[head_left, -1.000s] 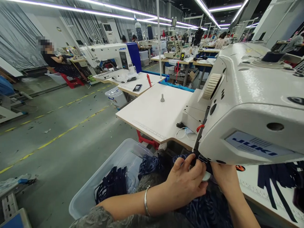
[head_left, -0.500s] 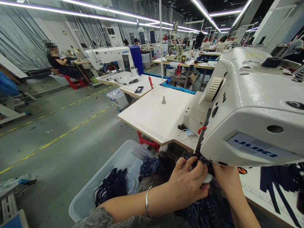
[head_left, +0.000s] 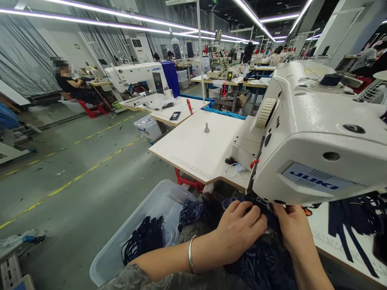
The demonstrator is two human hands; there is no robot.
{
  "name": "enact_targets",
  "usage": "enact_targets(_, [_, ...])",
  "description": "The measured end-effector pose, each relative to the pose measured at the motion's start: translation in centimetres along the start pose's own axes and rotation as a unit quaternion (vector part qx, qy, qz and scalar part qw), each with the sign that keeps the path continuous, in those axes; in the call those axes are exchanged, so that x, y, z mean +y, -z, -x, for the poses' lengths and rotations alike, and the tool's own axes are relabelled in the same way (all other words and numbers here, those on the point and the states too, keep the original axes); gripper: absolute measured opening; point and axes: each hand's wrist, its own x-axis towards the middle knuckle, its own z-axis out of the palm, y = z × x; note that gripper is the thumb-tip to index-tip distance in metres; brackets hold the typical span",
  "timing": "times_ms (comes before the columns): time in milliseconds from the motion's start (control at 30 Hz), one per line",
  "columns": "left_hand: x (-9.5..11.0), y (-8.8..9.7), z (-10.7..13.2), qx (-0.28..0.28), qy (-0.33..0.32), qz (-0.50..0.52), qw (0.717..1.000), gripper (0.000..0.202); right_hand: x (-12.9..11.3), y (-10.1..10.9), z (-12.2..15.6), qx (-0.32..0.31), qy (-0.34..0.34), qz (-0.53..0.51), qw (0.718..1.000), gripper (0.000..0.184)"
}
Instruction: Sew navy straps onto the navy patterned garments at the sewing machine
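Dark navy patterned fabric hangs over my lap and runs up beneath the head of a white sewing machine. My left hand lies just left of the needle area, its fingers curled closed on the fabric's upper edge. On the other side of the cloth, my right hand pinches its edge close under the machine head. Parts of both hands' fingertips are hidden by cloth and machine. A silver bangle circles my left wrist.
Left of my knees stands a clear plastic bin holding navy strips. More navy strips lie on the table at right. The white tabletop carries a grey peg. Another sewing machine stands beyond; a person sits far left.
My left hand has lowered and flattened over the fabric, which now covers the pale round part seen under it before. The right hand's thumb and fingers show more. The view has shifted slightly.
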Motion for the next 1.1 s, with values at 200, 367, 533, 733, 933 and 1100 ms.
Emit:
enact_targets(200, [-0.1,2.2,1.0,-0.017,0.198,0.522,0.830,0.028,-0.1,0.5,5.8,-0.065,-0.091,-0.117,0.987,0.034])
enact_targets(367, [0.1,1.9,1.2,-0.061,0.378,0.751,0.538,0.059,-0.4,0.2,6.7,-0.091,-0.081,-0.104,0.987,0.037])
enact_targets(533, [0.1,1.9,1.6,-0.030,0.400,0.783,0.475,0.054,-2.0,-0.3,6.8,-0.085,-0.068,-0.083,0.991,0.033])
enact_targets(733, [0.1,2.3,1.7,-0.023,0.399,0.790,0.465,0.056,-2.9,-0.4,7.2,-0.087,-0.067,-0.074,0.991,0.032])
enact_targets(933, [-0.1,1.8,2.4,-0.062,0.368,0.734,0.567,0.067,-2.5,-0.5,6.9,-0.064,-0.039,-0.118,0.990,0.028])
enact_targets(1100, [-1.2,0.2,4.2,-0.040,0.282,0.656,0.698,0.076,-3.8,-0.7,8.0,-0.080,0.002,-0.168,0.982,0.025])
